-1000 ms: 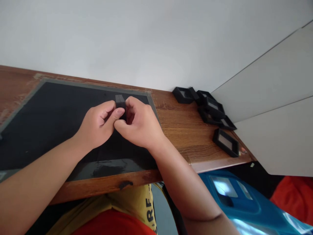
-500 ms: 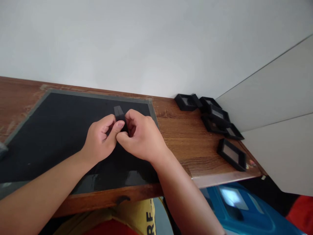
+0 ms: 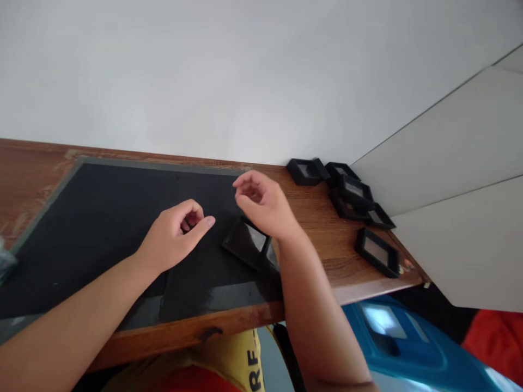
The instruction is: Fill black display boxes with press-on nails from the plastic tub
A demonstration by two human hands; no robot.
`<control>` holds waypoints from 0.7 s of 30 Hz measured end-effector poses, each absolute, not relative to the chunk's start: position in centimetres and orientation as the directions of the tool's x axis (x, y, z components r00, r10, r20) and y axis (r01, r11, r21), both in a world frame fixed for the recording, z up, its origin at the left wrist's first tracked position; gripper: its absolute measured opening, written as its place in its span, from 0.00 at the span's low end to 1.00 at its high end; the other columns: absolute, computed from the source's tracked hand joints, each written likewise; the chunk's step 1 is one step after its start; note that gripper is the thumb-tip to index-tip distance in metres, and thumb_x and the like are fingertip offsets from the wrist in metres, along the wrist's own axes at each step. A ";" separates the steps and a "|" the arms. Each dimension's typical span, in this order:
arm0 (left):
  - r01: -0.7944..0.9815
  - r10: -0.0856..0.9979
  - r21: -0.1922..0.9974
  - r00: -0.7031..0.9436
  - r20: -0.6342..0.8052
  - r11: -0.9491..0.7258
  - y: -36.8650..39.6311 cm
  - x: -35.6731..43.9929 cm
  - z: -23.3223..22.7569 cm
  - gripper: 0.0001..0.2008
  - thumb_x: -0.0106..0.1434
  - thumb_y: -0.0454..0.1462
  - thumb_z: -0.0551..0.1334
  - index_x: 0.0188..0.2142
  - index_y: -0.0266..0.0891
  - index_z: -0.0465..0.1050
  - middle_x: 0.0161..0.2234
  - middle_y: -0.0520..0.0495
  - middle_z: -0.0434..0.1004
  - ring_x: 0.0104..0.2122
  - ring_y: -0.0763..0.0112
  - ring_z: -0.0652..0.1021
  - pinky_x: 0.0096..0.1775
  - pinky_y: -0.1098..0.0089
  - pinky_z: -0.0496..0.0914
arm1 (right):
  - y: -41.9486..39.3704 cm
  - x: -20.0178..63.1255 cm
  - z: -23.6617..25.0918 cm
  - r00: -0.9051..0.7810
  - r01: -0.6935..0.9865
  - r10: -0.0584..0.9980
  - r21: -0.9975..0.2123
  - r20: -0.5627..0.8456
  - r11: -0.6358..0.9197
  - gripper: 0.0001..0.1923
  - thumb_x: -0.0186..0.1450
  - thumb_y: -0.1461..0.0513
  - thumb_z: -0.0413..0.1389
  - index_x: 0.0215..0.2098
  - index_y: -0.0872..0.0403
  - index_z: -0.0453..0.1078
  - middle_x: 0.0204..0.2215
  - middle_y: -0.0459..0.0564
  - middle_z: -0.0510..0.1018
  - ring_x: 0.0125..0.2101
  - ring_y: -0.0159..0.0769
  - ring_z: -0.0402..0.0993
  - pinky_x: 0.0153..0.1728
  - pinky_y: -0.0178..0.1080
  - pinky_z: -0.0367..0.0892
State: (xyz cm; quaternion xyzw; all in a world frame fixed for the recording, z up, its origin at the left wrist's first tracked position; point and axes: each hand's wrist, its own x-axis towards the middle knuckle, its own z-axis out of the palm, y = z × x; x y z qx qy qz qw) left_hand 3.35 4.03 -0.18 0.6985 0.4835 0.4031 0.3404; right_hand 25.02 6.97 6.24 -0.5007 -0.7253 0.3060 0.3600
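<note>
The person's left hand (image 3: 175, 237) and right hand (image 3: 267, 204) curl loosely, empty, thumbs parted from fingers; near them a black box (image 3: 242, 244) lies on the dark mat (image 3: 118, 218), partly hidden by the right arm (image 3: 312, 294); a blurred, cut-off object (image 3: 5, 262) sits far left

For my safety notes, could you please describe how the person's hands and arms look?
The left hand and right hand are bare, with no glove, ring or watch showing. The left forearm and right forearm also show no sleeve or band.
</note>
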 end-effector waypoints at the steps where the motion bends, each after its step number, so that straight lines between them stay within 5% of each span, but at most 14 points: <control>1: 0.445 0.942 0.833 0.215 0.257 -0.329 3.9 3.1 -0.1 0.14 0.69 0.49 0.65 0.33 0.43 0.72 0.32 0.50 0.77 0.32 0.66 0.76 0.36 0.65 0.70 | 7.1 26.1 6.7 -0.262 0.551 0.934 -0.757 0.242 0.351 0.18 0.59 0.63 0.59 0.48 0.53 0.73 0.41 0.50 0.81 0.41 0.37 0.77 0.47 0.43 0.72; 3: 0.500 0.922 0.776 0.245 0.300 -0.385 3.7 2.6 0.0 0.14 0.68 0.50 0.66 0.36 0.43 0.74 0.35 0.48 0.78 0.36 0.62 0.77 0.39 0.62 0.71 | 6.8 27.9 7.7 -0.398 0.651 0.907 -0.653 0.139 0.386 0.30 0.58 0.59 0.66 0.58 0.52 0.72 0.59 0.57 0.77 0.61 0.48 0.72 0.63 0.53 0.65; 5: 0.512 0.907 0.749 0.267 0.327 -0.421 3.6 2.4 0.1 0.14 0.68 0.51 0.66 0.38 0.43 0.75 0.37 0.46 0.79 0.38 0.60 0.78 0.40 0.61 0.71 | 6.2 28.6 8.4 -0.512 0.727 0.852 -0.583 -0.110 0.362 0.45 0.53 0.54 0.74 0.66 0.50 0.69 0.67 0.59 0.71 0.69 0.55 0.63 0.69 0.58 0.59; 9: 0.521 0.898 0.731 0.265 0.351 -0.440 3.7 2.5 0.0 0.14 0.69 0.50 0.65 0.39 0.43 0.74 0.38 0.46 0.80 0.42 0.58 0.77 0.43 0.58 0.71 | 4.7 26.8 8.1 -0.462 0.872 0.799 -0.362 -0.385 0.329 0.56 0.44 0.56 0.79 0.69 0.52 0.67 0.67 0.62 0.69 0.70 0.65 0.59 0.71 0.67 0.53; 12: 0.531 0.909 0.738 0.260 0.327 -0.417 3.6 2.6 -0.1 0.14 0.70 0.51 0.64 0.38 0.43 0.74 0.37 0.46 0.79 0.41 0.57 0.77 0.44 0.57 0.71 | 4.0 25.4 7.9 -0.399 0.908 0.823 -0.299 -0.406 0.293 0.48 0.48 0.63 0.74 0.66 0.56 0.68 0.63 0.65 0.70 0.63 0.63 0.67 0.62 0.61 0.67; 17: 0.438 0.853 0.734 0.318 0.414 -0.519 3.2 2.3 0.2 0.13 0.71 0.50 0.64 0.46 0.45 0.75 0.45 0.45 0.81 0.47 0.57 0.78 0.49 0.56 0.73 | 4.9 26.4 8.7 -0.585 0.722 0.770 -0.597 -0.255 0.350 0.37 0.50 0.59 0.74 0.56 0.51 0.70 0.54 0.53 0.73 0.52 0.47 0.73 0.55 0.50 0.72; 21: 0.294 0.719 0.660 0.374 0.586 -0.691 2.6 2.5 0.7 0.35 0.61 0.57 0.73 0.61 0.49 0.69 0.57 0.40 0.77 0.56 0.51 0.77 0.58 0.50 0.72 | 6.1 26.5 7.8 -0.722 0.289 0.690 -0.931 -0.059 0.223 0.43 0.44 0.54 0.79 0.52 0.48 0.65 0.51 0.48 0.72 0.49 0.39 0.73 0.50 0.42 0.72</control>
